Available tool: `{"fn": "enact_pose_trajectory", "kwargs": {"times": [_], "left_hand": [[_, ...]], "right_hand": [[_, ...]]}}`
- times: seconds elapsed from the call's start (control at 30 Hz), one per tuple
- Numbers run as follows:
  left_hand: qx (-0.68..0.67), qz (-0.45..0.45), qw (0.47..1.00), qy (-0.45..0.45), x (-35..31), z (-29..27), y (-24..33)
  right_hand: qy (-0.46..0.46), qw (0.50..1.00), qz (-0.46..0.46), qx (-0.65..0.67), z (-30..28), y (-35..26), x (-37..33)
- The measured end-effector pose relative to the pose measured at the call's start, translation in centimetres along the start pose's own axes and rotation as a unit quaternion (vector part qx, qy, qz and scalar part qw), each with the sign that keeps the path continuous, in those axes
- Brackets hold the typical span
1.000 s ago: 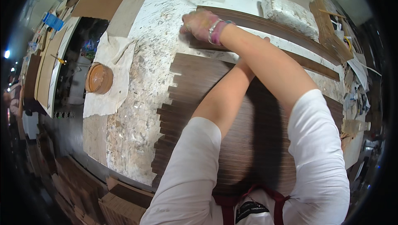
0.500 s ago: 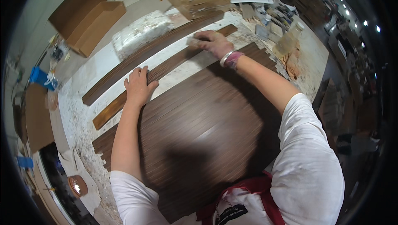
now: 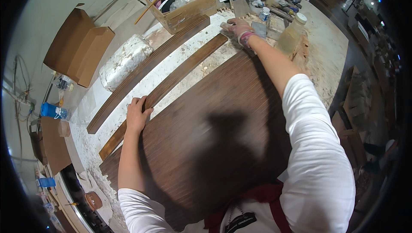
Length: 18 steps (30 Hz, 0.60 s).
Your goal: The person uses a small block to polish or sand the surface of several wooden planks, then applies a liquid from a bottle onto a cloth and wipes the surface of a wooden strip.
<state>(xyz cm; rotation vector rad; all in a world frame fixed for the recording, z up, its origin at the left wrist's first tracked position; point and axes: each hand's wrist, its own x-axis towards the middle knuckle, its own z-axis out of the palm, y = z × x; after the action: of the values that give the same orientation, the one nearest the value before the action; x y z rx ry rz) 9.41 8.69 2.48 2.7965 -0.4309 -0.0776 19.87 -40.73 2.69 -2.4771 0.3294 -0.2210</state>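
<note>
A narrow brown wooden strip (image 3: 184, 66) lies slantwise on the white, stained worktop. My left hand (image 3: 136, 116) grips it toward its left end, fingers over the far edge and thumb on the near side. At the strip's far right end, just past the tip, my right hand (image 3: 241, 28) is closed around a small pale grey block (image 3: 225, 26); its exact kind is not clear. Nearer to me, a large dark brown grooved wooden panel (image 3: 206, 134) lies under my forearms, with shadows across it.
A longer dark wooden strip (image 3: 146, 72) lies beyond, beside a plastic-wrapped bundle (image 3: 125, 62) and an open cardboard box (image 3: 79, 46). A box of supplies (image 3: 182, 15) stands at the back. To the right are a cloudy bottle (image 3: 290, 35) and a small white-capped jar (image 3: 264, 14).
My right hand has slid the small block rightward along the strip and past its far end. My left hand still holds the strip. The whole view has shifted somewhat.
</note>
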Motion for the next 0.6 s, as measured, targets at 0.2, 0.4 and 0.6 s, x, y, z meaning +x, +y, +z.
{"fn": "enact_pose_trajectory", "kwargs": {"times": [0.2,0.4,0.6], "left_hand": [[0.023,-0.025,0.999,-0.01,-0.6,0.2,-0.1],[-0.077,0.02,0.997,-0.022,0.0,-1.1,-0.6],[-0.292,-0.086,0.898,-0.317,0.2,-4.9,-1.2]], "right_hand": [[-0.118,0.991,-0.012,-0.061,1.6,-1.0,-1.0],[-0.072,0.993,-0.09,-0.035,-5.3,4.2,-3.5],[-0.027,0.977,-0.008,0.211,-6.8,2.1,-8.0]]}}
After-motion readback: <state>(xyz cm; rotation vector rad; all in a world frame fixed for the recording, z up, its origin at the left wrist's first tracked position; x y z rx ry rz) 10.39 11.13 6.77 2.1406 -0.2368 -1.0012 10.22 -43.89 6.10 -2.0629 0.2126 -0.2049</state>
